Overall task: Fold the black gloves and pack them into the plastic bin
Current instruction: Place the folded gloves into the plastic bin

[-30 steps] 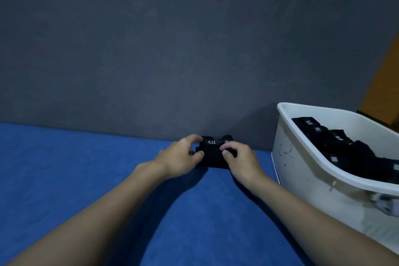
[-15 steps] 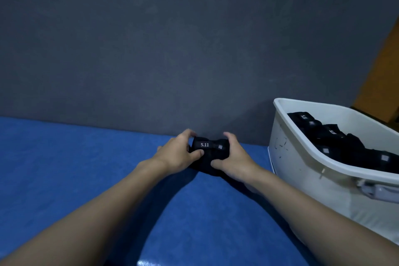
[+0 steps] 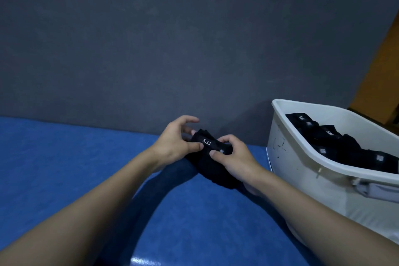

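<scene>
Staged packing station: blue mat (image 3: 64, 168), grey wall (image 3: 172, 39), white plastic bin (image 3: 287, 157).

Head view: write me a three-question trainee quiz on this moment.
1. True or false: the glove bundle already lies inside the plastic bin.
2. What is printed on the bundle? A) 5.11 B) 7.62 C) 9.99
3. Which hands hold the bundle?
Key: 1 false, it is held outside the bin; 2 A; 3 both, the left hand and the right hand.

The left hand (image 3: 174, 143) has raised its fingers off the glove (image 3: 207, 157).
</scene>
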Motion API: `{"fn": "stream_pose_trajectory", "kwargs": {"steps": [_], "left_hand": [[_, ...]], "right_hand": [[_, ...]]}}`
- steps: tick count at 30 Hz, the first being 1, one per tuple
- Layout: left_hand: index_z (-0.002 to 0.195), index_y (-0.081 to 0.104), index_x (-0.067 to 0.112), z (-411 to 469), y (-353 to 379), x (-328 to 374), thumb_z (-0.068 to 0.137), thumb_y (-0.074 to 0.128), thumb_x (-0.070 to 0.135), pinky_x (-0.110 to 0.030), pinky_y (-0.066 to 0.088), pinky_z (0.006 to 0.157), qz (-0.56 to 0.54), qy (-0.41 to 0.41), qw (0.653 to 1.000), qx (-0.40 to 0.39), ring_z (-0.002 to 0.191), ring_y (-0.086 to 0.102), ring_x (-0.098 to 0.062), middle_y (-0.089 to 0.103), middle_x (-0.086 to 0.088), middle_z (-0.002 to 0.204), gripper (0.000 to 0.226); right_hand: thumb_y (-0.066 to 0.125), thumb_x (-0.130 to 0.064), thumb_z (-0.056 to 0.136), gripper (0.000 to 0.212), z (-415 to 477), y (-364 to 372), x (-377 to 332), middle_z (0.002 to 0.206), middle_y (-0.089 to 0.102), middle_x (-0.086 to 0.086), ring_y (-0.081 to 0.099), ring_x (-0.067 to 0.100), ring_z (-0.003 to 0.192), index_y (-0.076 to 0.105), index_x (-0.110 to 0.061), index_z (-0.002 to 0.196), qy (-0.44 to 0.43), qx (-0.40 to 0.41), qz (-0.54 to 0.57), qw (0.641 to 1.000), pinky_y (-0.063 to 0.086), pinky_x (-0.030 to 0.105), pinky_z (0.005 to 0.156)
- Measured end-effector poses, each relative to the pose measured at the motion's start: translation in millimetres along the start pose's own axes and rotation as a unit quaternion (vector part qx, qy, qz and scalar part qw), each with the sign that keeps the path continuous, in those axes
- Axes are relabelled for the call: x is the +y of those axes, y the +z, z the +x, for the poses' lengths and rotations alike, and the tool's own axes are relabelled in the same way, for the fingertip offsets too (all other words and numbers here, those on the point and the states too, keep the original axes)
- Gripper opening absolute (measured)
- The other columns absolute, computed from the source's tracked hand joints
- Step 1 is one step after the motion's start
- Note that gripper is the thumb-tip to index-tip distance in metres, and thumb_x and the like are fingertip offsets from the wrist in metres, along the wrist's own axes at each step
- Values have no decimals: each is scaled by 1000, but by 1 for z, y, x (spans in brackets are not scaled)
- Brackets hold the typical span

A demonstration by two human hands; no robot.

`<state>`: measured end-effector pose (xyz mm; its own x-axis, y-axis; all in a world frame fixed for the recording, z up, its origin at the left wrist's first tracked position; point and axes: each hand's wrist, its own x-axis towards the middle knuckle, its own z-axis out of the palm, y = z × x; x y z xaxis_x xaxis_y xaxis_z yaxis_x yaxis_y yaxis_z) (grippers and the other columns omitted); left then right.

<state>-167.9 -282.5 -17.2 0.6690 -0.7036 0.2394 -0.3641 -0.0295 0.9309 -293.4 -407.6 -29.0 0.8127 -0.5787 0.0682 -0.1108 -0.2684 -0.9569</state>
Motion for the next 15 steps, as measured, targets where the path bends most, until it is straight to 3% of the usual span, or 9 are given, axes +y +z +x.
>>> {"fn": "stream_pose_trajectory", "kwargs": {"steps": [4, 6, 11, 15], "left_hand": [[125, 57, 22, -6, -14, 18, 80, 74, -7, -29, 57, 78, -21, 15, 999, -32, 80, 66, -11, 64, -8, 107, 56], [125, 58, 23, -10, -21, 26, 80, 73, -8, -31, 57, 85, -24, 29, 998, -42, 87, 69, -16, 66, -11, 112, 56], [126, 59, 23, -22, -38, 50, 81, 73, -7, -32, 55, 91, -43, 58, 996, -47, 99, 70, -23, 67, -16, 116, 56], [127, 59, 26, -34, -45, 66, 83, 70, -7, -30, 56, 76, -79, 79, 992, -54, 94, 67, -14, 68, -5, 105, 56]], "right_hand": [[68, -10, 87, 44, -7, 0, -12, 107, 66, -1, 68, 6, 83, 53, -26, 124, -22, -51, 16, 998, 55, 18, 67], [68, -6, 86, 51, -10, -1, -19, 109, 69, -6, 68, 1, 88, 51, -27, 129, -27, -94, 33, 995, 50, 12, 71], [66, -8, 88, 41, -23, -3, -39, 106, 73, 4, 69, 9, 94, 56, -20, 126, -63, -116, 76, 988, 49, 19, 80], [72, -15, 85, 43, -35, -6, -55, 107, 71, 4, 67, 9, 98, 57, -19, 125, -87, -139, 94, 982, 50, 21, 84]]}}
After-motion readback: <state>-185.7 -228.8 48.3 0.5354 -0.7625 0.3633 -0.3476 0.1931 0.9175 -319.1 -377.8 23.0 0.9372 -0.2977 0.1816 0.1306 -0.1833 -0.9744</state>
